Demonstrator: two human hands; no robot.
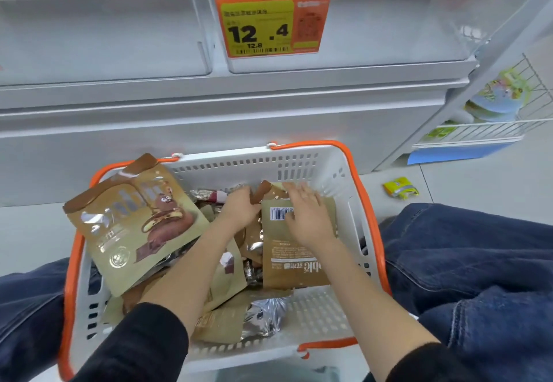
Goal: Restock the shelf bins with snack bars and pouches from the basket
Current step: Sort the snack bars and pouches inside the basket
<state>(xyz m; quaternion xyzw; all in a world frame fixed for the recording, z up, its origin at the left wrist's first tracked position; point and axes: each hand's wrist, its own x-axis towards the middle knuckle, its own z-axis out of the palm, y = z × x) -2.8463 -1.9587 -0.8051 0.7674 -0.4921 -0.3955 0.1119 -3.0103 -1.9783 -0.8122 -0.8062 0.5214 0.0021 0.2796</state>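
Observation:
A white basket [302, 166] with orange handles sits on the floor between my knees. It holds several gold-brown snack pouches and foil-wrapped bars. One large pouch [134, 226] with a bear picture leans on the basket's left rim. My right hand [308, 217] lies on a pouch [294, 265] turned back side up, barcode showing, fingers spread over its top. My left hand [241, 208] reaches in beside it and grips the left top edge of that pouch. Clear shelf bins [374, 31] stand above.
An orange and yellow price tag [270, 24] reading 12.4 hangs on the middle bin. A small yellow packet [399, 188] lies on the floor at the right. A white wire rack [490, 118] with colourful goods stands at the far right.

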